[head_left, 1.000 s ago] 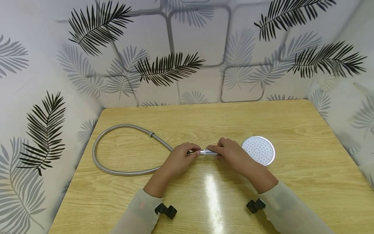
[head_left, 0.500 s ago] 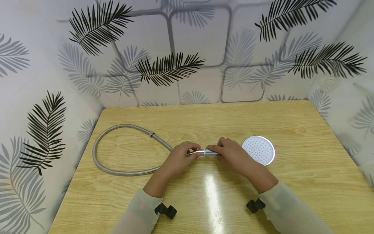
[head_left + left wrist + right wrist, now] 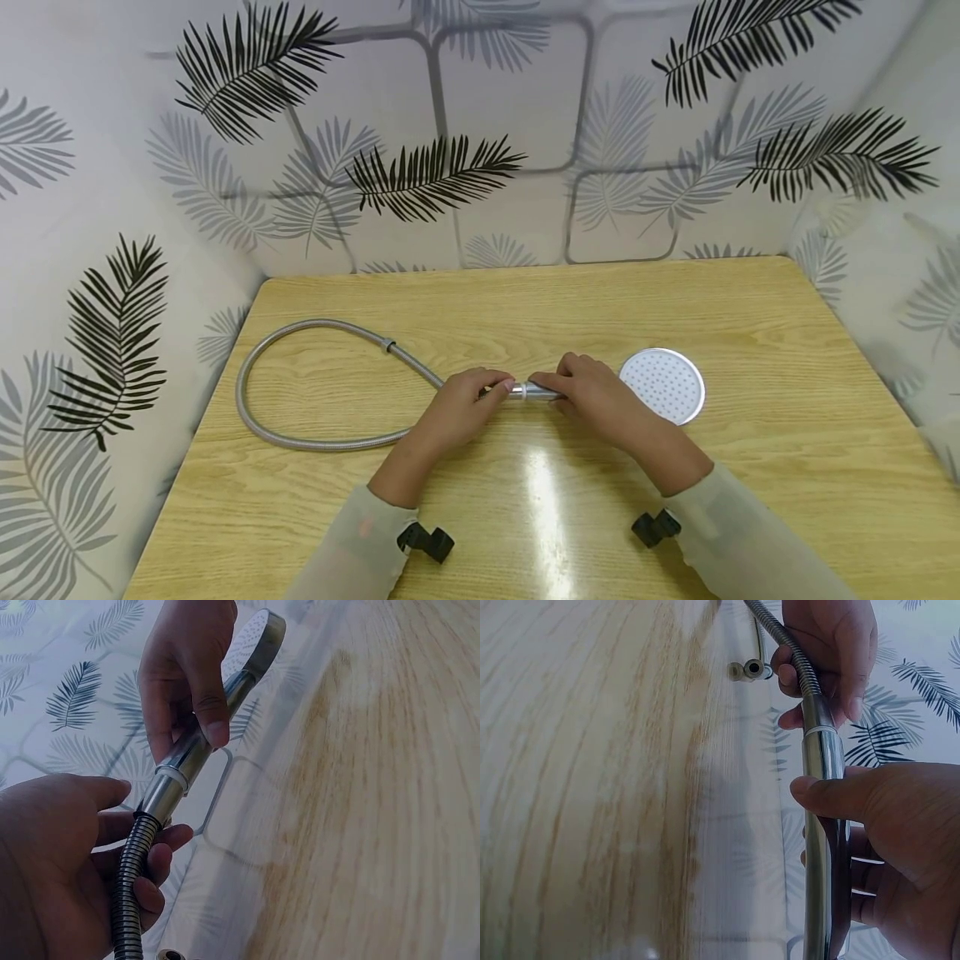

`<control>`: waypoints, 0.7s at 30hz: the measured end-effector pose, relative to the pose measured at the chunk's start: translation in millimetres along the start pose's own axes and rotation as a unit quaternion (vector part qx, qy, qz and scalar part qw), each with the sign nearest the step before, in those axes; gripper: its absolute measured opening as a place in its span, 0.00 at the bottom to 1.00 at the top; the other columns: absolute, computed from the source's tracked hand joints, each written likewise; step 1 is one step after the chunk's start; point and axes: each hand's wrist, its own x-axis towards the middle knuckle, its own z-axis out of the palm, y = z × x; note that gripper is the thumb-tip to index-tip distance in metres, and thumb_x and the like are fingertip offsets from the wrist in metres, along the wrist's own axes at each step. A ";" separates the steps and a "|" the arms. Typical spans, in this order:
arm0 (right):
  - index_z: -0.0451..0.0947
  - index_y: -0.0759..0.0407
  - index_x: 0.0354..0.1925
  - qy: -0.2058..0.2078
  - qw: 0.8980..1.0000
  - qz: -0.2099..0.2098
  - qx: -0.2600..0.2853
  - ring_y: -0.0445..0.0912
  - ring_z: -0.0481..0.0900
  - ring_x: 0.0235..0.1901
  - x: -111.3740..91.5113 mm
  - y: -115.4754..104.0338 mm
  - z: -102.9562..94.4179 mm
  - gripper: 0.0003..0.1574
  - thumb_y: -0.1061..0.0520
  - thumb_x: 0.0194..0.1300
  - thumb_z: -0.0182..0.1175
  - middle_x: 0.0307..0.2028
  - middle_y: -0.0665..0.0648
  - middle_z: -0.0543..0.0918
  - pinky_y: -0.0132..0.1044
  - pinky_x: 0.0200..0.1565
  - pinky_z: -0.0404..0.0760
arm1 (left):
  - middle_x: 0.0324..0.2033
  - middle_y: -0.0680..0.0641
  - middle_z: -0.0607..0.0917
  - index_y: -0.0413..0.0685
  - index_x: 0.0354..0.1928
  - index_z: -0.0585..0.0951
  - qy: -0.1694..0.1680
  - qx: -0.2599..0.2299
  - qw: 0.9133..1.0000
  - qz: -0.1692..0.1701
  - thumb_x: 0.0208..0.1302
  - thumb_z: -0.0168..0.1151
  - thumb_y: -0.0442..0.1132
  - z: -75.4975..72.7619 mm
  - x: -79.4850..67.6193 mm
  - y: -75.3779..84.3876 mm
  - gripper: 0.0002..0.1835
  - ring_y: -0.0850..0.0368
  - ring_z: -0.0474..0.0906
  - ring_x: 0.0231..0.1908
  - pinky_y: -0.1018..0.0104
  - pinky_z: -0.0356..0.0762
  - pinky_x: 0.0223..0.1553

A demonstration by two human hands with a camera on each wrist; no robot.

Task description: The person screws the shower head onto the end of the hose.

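Observation:
A hand shower with a round white spray face [image 3: 662, 385] lies at the middle right in the head view. My right hand [image 3: 600, 400] grips its chrome handle [image 3: 191, 754], thumb along one side and fingers curled round the other. A flexible metal shower hose [image 3: 322, 322] meets the handle's end at a smooth chrome nut [image 3: 162, 796], with a pale ring [image 3: 173, 774] between nut and handle. My left hand [image 3: 461, 408] holds the hose at this nut; its thumb is at the nut in the head view, and several fingers curl under the hose in the left wrist view.
The hose loops out over the left part of the wooden table [image 3: 525, 308]. A sliding collar [image 3: 387, 344] sits on the loop. The hose's other end fitting [image 3: 754, 667] shows near my left hand. Leaf-patterned cloth [image 3: 510, 208] stands behind the table.
My left thumb and fingers spread off the nut half a second ago, baring the hose, and now the thumb is back on the nut. The right hand and hand shower stay put.

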 end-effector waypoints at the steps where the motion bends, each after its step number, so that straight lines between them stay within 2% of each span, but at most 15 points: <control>1: 0.83 0.49 0.60 0.000 1.000 0.000 0.000 0.42 0.67 0.30 0.0 -0.3 -0.1 0.28 0.59 0.61 0.72 0.36 0.52 0.76 0.34 0.33 0.66 | 0.56 0.51 0.85 0.51 0.61 0.83 -0.001 0.000 1.000 -0.002 0.80 0.47 0.55 -0.2 -0.3 0.1 0.23 0.55 0.81 0.56 0.54 0.78 0.57; 4: 0.83 0.49 0.60 -0.001 1.000 0.003 0.002 0.42 0.67 0.30 0.2 -1.1 -0.5 0.28 0.59 0.61 0.72 0.36 0.52 0.76 0.34 0.34 0.66 | 0.53 0.52 0.86 0.53 0.59 0.83 -0.003 0.000 1.000 -0.005 0.80 0.46 0.56 -0.8 -1.3 1.0 0.23 0.58 0.81 0.52 0.57 0.78 0.54; 8: 0.83 0.48 0.60 -0.003 1.000 0.005 0.006 0.42 0.67 0.30 0.8 -1.9 -0.6 0.28 0.59 0.61 0.72 0.36 0.52 0.76 0.34 0.34 0.66 | 0.44 0.51 0.86 0.54 0.57 0.84 -0.007 0.004 1.000 -0.008 0.80 0.46 0.54 -1.2 -2.2 1.9 0.21 0.57 0.77 0.41 0.60 0.74 0.44; 11: 0.83 0.48 0.60 -0.003 1.000 0.003 0.007 0.43 0.67 0.30 0.9 -2.2 -0.9 0.28 0.59 0.61 0.72 0.36 0.52 0.76 0.34 0.34 0.66 | 0.44 0.51 0.86 0.55 0.57 0.84 -0.007 0.006 1.000 -0.010 0.80 0.48 0.53 -1.3 -2.2 2.0 0.20 0.57 0.76 0.39 0.60 0.72 0.42; 15: 0.83 0.49 0.60 -0.004 1.000 0.003 0.006 0.43 0.67 0.30 0.6 -2.1 -0.6 0.28 0.60 0.61 0.72 0.36 0.52 0.76 0.34 0.34 0.66 | 0.49 0.53 0.86 0.55 0.58 0.84 -0.006 0.006 1.000 -0.010 0.80 0.49 0.51 -1.2 -1.9 1.6 0.19 0.58 0.77 0.42 0.60 0.74 0.44; 21: 0.82 0.49 0.61 -0.008 1.000 0.004 0.005 0.42 0.67 0.30 0.6 -1.7 0.8 0.28 0.59 0.62 0.72 0.37 0.52 0.76 0.34 0.34 0.65 | 0.55 0.51 0.86 0.53 0.60 0.83 -0.006 0.002 1.000 -0.008 0.80 0.51 0.49 -0.3 -1.6 -0.3 0.18 0.57 0.82 0.53 0.57 0.79 0.52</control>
